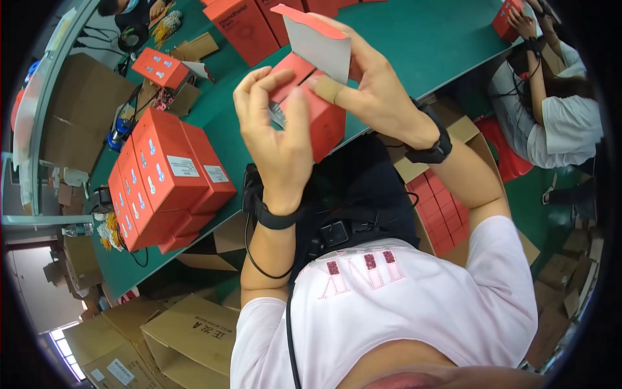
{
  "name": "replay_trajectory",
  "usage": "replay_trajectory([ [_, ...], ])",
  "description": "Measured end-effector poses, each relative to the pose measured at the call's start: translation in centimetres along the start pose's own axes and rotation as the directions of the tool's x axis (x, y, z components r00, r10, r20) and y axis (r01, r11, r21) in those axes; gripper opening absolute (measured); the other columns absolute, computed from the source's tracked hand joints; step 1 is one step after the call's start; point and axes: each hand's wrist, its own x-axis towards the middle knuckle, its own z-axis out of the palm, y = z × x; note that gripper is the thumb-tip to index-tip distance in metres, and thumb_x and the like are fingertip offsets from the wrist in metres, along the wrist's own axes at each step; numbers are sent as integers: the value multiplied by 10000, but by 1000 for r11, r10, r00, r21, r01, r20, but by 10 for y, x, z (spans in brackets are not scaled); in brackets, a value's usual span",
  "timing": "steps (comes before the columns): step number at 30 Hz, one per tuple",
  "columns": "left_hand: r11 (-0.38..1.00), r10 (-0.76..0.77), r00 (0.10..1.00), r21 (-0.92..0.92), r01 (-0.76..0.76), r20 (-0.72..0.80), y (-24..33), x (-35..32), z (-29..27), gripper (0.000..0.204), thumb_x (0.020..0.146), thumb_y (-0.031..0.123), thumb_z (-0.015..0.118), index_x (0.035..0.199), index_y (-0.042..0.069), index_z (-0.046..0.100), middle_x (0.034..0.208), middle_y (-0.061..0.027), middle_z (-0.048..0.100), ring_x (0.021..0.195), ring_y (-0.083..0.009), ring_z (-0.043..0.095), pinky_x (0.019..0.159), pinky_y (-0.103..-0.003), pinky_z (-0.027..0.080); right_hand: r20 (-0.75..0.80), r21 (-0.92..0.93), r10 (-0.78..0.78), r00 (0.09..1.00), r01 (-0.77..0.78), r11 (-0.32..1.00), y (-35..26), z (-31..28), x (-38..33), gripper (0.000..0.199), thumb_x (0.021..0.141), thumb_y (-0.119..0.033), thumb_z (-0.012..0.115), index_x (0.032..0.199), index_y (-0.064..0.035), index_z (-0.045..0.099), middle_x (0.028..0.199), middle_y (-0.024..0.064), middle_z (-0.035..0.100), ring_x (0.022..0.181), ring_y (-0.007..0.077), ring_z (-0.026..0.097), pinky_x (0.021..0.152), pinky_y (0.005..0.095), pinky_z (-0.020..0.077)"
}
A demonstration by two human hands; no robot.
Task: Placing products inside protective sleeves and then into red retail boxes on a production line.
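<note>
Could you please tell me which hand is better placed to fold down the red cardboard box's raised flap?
Probably the right hand: it sits beside the raised, pale-lined flap, while the left hand is farther off, on the left side of the red cardboard box.

Lettering on red box, brown carton, shirt.

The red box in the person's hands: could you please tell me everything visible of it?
The box looks like red card, with one flap raised, its inside pale. A dark seam crosses the end facing the camera. The left hand and right hand both touch it, near the edge of the green table.
</note>
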Motion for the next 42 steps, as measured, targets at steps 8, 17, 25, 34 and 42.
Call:
replay_trajectory([
  [8,975,67,998,-211,-66,-3,-11,-20,-8,1099,699,209,912,1542,-16,244,1507,-230,345,1372,-369,424,1110,-460,395,77,-165,-227,971,237,957,-19,22,6,808,779,-285,853,1467,-56,496,1296,163,660,1142,244,670,984,359,525],
  [17,946,318,948,71,-316,-5,-39,-29,-33,909,597,280,994,1328,2,529,1362,-178,520,1258,-332,546,1015,-446,492,170,-54,-405,898,419,906,-2,10,28,845,838,-171,852,1517,23,387,1426,135,512,1306,196,506,1101,340,400],
  [25,857,344,922,342,-385,176,-21,-1,-55,725,515,474,991,949,30,616,1017,-143,668,948,-301,675,779,-386,572,91,-222,-51,994,71,972,-6,9,-9,787,861,-238,824,1502,-8,431,1371,122,592,1247,209,586,1062,355,458],
  [34,870,401,912,276,-409,88,-33,-10,-41,763,528,455,999,1010,32,585,1090,-171,674,989,-313,687,747,-374,587,59,168,202,978,-209,963,-53,20,17,810,857,-220,841,1495,36,412,1292,120,616,1189,176,592,1034,324,452],
  [42,920,317,946,217,-325,71,-25,-13,-35,881,558,352,1005,1252,14,580,1190,-155,646,1026,-319,690,819,-390,600,73,-262,-129,989,144,954,-31,21,2,797,745,-327,886,1419,-67,549,1261,143,675,1095,265,683,927,367,543],
])
